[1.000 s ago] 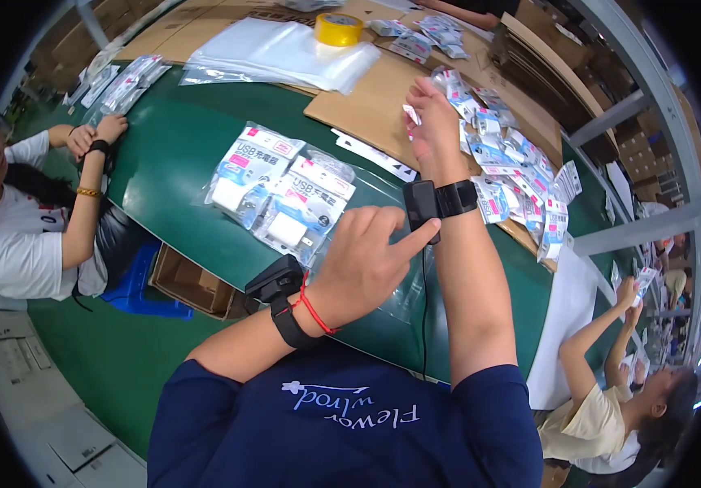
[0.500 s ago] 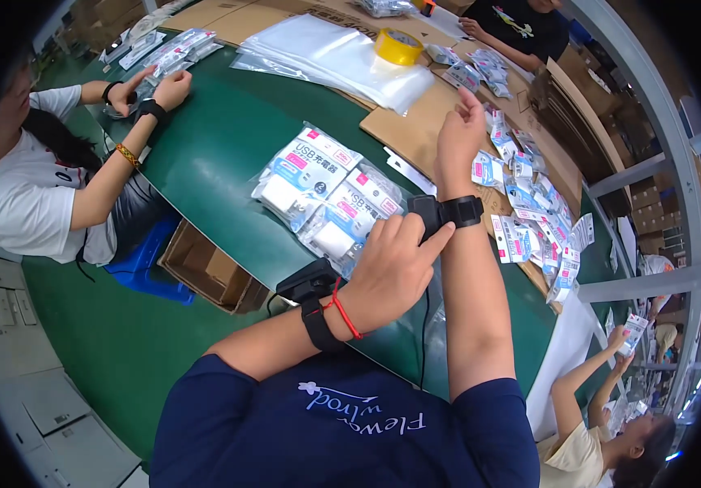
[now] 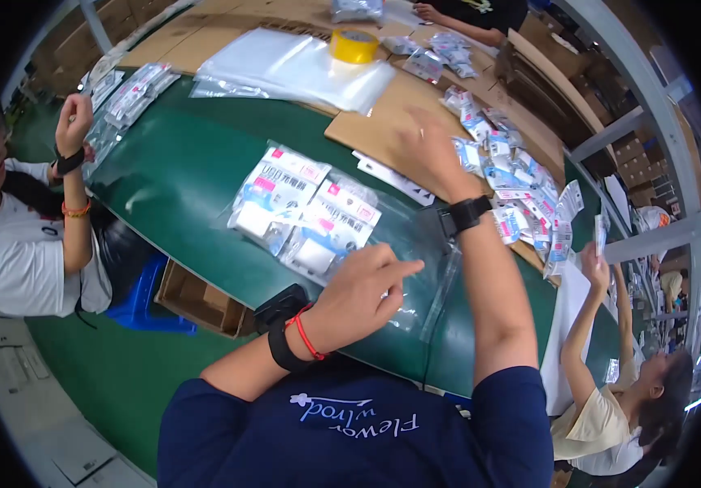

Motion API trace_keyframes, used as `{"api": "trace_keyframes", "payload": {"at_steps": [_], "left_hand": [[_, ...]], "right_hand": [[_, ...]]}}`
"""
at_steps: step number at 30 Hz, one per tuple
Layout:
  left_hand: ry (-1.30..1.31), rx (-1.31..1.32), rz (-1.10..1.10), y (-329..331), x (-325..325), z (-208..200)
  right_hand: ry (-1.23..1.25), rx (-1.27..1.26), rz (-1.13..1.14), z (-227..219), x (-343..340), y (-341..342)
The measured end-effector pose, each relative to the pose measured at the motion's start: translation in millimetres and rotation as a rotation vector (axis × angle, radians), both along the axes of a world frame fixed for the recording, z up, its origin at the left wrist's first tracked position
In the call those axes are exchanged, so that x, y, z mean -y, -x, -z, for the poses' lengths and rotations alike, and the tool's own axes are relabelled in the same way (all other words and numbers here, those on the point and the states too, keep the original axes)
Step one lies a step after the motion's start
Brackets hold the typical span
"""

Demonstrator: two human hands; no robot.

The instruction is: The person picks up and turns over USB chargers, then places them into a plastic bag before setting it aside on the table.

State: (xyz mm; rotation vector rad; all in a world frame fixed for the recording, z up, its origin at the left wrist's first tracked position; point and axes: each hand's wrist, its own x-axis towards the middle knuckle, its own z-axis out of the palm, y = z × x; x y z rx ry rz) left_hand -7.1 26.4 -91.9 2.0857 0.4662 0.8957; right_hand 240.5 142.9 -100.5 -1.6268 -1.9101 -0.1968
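A clear plastic bag (image 3: 428, 281) lies on the green table before me, with several white chargers in printed packs (image 3: 318, 183) gathered in its left part. My left hand (image 3: 358, 297) is over the bag's near side, index finger stretched out, the other fingers loosely bent, nothing in it. Whether it touches the film is unclear. Farther right, my right hand (image 3: 432, 150) is above the brown cardboard (image 3: 375, 130), close to the loose charger packs (image 3: 521, 183); motion smears its fingers. Black strapped devices sit on both my wrists, the right one (image 3: 456, 218) near the bag's edge.
Flat clear bags (image 3: 277, 69) and a yellow tape roll (image 3: 354, 46) lie at the back. At left a co-worker (image 3: 41, 220) sits by filled bags (image 3: 131, 98). Another person (image 3: 602, 407) is at right near a metal frame post (image 3: 651, 228). An open carton (image 3: 196, 301) stands below the table edge.
My left hand has come away from the device on my right wrist. My right hand's fingers have blurred with motion. The left co-worker has raised a hand off the bags. The view has shifted.
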Motion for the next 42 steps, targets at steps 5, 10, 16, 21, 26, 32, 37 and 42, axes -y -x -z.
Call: {"api": "trace_keyframes", "payload": {"at_steps": [5,10,16,21,26,32,37,42], "left_hand": [[0.239,-0.012,0.092,18,14,-6],[0.263,-0.015,0.177,16,8,-11],[1.405,0.456,0.15,-19,18,-16],[0.602,0.568,-0.297,-30,14,-18],[0.985,0.18,0.173,-16,29,-10],[1.122,0.311,0.033,-46,45,-6],[1.34,0.416,0.162,-61,55,-16],[1.21,0.344,0.111,-50,68,-20]], "right_hand": [[-0.011,0.522,0.212,37,57,-59],[0.047,0.236,0.112,23,68,-58],[-0.087,-1.407,-0.179,-34,90,-6],[0.13,-1.441,-0.312,-59,175,35],[0.318,-1.282,-0.467,-66,223,8],[0.444,-0.476,0.289,-40,277,-70],[0.21,0.054,0.276,24,322,-59],[0.384,-0.148,-0.003,37,354,-95]]}}
